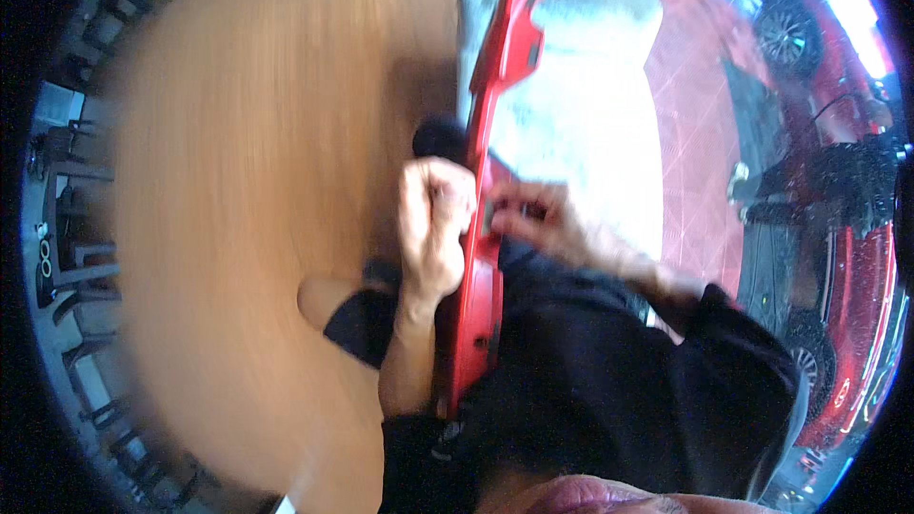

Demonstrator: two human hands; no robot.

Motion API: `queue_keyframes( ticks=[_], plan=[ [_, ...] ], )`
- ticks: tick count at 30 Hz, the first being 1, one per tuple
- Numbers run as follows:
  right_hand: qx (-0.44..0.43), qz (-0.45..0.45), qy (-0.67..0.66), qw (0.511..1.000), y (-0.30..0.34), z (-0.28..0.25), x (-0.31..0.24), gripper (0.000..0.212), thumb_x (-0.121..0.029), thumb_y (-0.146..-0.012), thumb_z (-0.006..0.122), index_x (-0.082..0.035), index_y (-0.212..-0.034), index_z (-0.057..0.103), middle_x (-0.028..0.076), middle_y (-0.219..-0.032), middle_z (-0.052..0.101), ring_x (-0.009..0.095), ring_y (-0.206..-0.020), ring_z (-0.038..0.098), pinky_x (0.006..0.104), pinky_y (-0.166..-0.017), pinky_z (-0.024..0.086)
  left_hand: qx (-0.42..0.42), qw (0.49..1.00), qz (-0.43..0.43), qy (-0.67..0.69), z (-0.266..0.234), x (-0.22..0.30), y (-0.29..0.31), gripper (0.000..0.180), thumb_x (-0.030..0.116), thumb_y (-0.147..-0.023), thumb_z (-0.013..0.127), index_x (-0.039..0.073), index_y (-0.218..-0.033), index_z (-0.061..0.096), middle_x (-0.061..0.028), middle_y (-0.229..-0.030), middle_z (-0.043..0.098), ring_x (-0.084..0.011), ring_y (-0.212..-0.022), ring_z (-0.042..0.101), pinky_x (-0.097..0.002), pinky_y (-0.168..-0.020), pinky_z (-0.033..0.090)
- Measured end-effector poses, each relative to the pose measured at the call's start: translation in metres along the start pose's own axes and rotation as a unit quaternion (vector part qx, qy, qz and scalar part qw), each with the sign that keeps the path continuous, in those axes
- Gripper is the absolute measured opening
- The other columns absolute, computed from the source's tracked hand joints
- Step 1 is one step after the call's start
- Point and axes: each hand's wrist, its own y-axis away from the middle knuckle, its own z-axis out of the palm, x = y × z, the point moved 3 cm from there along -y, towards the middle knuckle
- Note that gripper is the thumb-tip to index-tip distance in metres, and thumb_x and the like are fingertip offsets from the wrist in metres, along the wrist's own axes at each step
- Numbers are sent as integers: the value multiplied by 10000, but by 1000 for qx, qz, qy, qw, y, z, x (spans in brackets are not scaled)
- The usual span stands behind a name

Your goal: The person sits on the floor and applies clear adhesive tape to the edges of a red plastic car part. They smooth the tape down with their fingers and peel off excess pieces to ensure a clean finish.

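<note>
A long, narrow red car trim panel (486,309), with recesses and cut-outs along it, runs up through the middle of the head view. My left hand (433,224) is closed around its left edge, thumb pressed toward the panel. On the other side, my right hand (543,219) has its fingers bent in a pinch against the panel's right side. What those fingertips hold, if anything, is blurred and too small to make out. The panel's lower end lies against my black clothing. Its far end reaches over a pale, shiny surface.
The pale surface (605,86) lies beyond the panel, with red tiled floor (690,124) to its right. Brown floor (257,152) stretches left, toward several dark chairs (86,324) at the rim. A person in dark clothes (809,176) stands by a red car (843,324) at the right.
</note>
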Motion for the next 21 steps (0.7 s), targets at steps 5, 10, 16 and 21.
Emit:
queue_keyframes(
  ticks=[5, 10, 16, 21],
  plan=[
    [-9, 65, -97, 993, -6, 12, -2, 269, -179, -997, 727, -61, -1238, 702, 3, -836, 687, 76, -742, 589, 295, -635, 492, 10, 997, 59, -43, 12, -20, 2, 228, 221, -1123, 508, 7, -1202, 503, -44, -936, 573, -93, -814, 524, -261, -748, 470],
    [-26, 63, -119, 991, -8, 6, 16, 228, -155, -1005, 718, -39, -1199, 691, -34, -873, 663, 49, -758, 550, 270, -634, 453, -27, 997, 18, -76, 20, -22, -1, 229, 161, -1113, 520, -17, -1206, 630, -61, -787, 626, -131, -705, 612, -299, -650, 506],
    [-70, -6, -134, 988, -26, 7, 16, 201, -160, -1053, 654, -14, -1187, 686, -12, -973, 714, 54, -876, 619, 268, -744, 532, -56, 989, 51, -125, 22, -13, -9, 222, 93, -1090, 513, -31, -1205, 656, -83, -776, 637, -154, -690, 633, -307, -666, 529],
    [-47, 41, -165, 984, -18, 2, 15, 218, -122, -1026, 697, -10, -1212, 681, 22, -1047, 728, 90, -1000, 646, 289, -882, 541, -54, 994, 17, -89, 21, -8, -10, 234, 38, -1055, 491, -46, -1191, 662, -81, -791, 635, -145, -734, 641, -304, -701, 533]
  ],
)
